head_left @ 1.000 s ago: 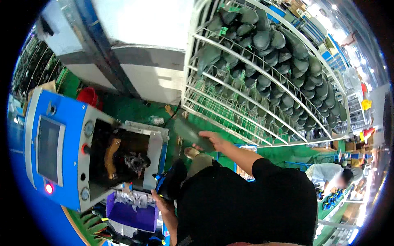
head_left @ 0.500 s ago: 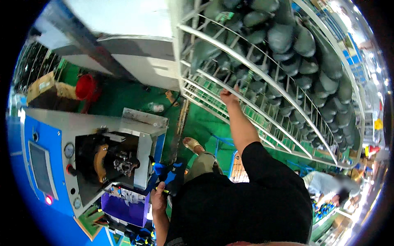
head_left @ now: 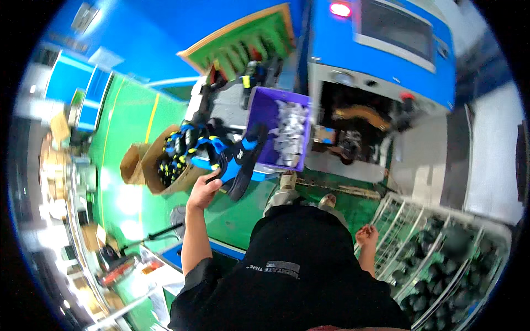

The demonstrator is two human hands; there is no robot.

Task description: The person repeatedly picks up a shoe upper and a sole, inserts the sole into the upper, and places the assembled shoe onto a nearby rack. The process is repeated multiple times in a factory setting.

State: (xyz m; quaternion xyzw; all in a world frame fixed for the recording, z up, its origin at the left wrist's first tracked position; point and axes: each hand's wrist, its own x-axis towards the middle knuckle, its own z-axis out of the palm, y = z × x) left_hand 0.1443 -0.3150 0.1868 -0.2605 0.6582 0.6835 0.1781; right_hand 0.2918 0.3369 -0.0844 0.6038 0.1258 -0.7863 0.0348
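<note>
My left hand is raised in front of me and grips a black and blue shoe by its sole edge. The shoe hangs over the green floor, just left of a purple bin filled with pale small parts. My right hand hangs low at my side, its fingers loosely curled with nothing in them. It is close to the left edge of a white wire rack loaded with dark shoe forms.
A blue machine with a red lamp and an open dark chamber stands behind the bin. Left of the shoe stands a brown cardboard box holding black and yellow shoes. A green slotted tray lies further back.
My right hand has come off the wire rack and dropped to my side. My head has turned toward the machine, and my left hand now holds the shoe up near the purple bin.
</note>
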